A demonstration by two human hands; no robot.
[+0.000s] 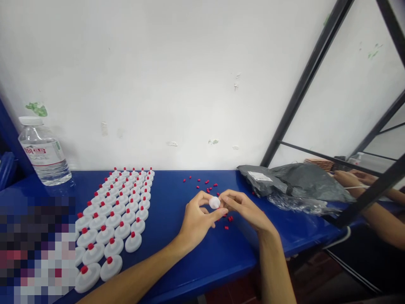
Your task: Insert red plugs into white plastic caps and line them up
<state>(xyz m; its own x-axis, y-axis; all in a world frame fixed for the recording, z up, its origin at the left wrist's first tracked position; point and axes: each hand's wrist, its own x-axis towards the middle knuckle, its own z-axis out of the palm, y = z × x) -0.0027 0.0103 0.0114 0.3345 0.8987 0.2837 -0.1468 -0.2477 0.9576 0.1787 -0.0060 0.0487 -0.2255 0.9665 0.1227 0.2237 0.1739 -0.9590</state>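
Observation:
My left hand (196, 220) pinches a small white plastic piece (214, 202) between thumb and fingers, its rounded face towards me. My right hand (242, 207) is closed at the piece's right side, fingertips pressed together; whatever they hold is hidden. Small red caps (230, 218) lie scattered on the blue table (171, 202) under and beyond my hands. To the left stand rows of white round discs (133, 242), each with a red cap on its upright nozzle.
A water bottle (46, 156) stands at the back left by the white wall (177, 84). Grey plastic bags (303, 179) and clear wrap (297, 205) lie at the right, beside a black metal frame (300, 93). Beyond it, another person's arms (379, 219) are visible.

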